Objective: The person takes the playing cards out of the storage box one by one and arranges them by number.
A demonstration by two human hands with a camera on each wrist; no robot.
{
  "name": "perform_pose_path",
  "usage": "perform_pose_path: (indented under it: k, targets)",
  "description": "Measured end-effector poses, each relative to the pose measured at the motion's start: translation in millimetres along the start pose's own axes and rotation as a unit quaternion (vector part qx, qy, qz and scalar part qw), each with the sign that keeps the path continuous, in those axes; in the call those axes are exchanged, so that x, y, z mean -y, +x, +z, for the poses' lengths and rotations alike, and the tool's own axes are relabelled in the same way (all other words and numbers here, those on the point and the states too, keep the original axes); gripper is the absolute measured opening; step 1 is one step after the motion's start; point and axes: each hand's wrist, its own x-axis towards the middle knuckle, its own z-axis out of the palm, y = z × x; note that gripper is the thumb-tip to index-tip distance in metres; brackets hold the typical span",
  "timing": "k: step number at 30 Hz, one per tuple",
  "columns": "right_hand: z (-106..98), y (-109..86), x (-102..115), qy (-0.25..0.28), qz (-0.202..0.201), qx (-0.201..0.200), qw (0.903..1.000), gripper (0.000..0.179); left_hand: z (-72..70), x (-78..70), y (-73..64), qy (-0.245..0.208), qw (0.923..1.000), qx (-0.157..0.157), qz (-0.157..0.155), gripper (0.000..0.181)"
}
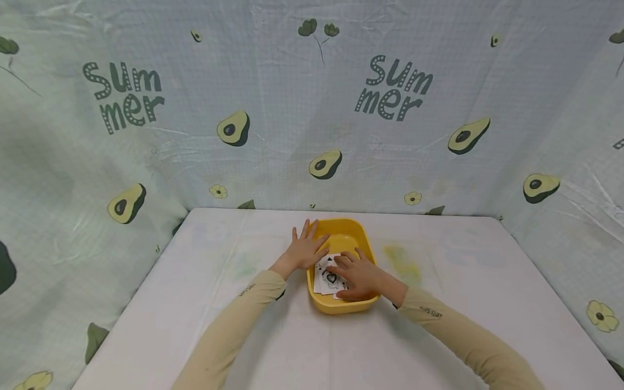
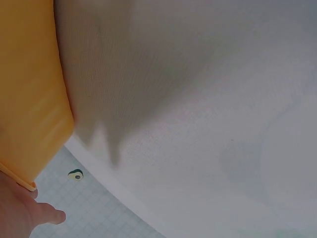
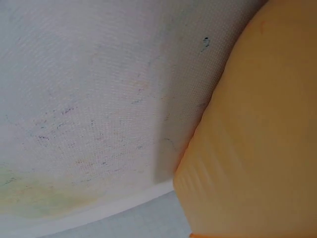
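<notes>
A yellow plastic tray with rounded corners stands on the white table. Inside it lie several playing cards, a large black heart ornament showing on one of them. With fingers spread, my left hand rests at the tray's left rim, its thumb side reaching over the inside. My right hand comes over the right rim and lies over the cards, fingers spread and slightly bent; it covers part of them. In the left wrist view the tray's outer wall shows beside part of the left hand. The right wrist view holds only tray wall and table.
The white-covered table has a yellow-green stain right of the tray. Behind and at both sides hangs a pale curtain printed with avocados, flowers and lettering.
</notes>
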Motion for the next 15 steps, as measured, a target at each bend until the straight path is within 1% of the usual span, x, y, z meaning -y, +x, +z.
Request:
perform_pose_path:
  k: [6,11,15]
  targets:
    - [0.5,1.1,-0.2,0.005,0.009,-0.01,0.9999,0.068,0.9,0.2,-0.3,-0.001,1.0,-0.002,-0.002,0.049]
    - [-0.7,0.2,-0.4,0.016,0.019,-0.021,0.9995,0.08,1.7,-0.4,-0.9,0.002,1.0,-0.001,-0.004,0.049]
    - [-3.8,-0.3,0.4,0.019,0.026,-0.018,0.9993,0.088,1.8,-0.4,-0.9,0.009,1.0,-0.001,-0.004,0.049]
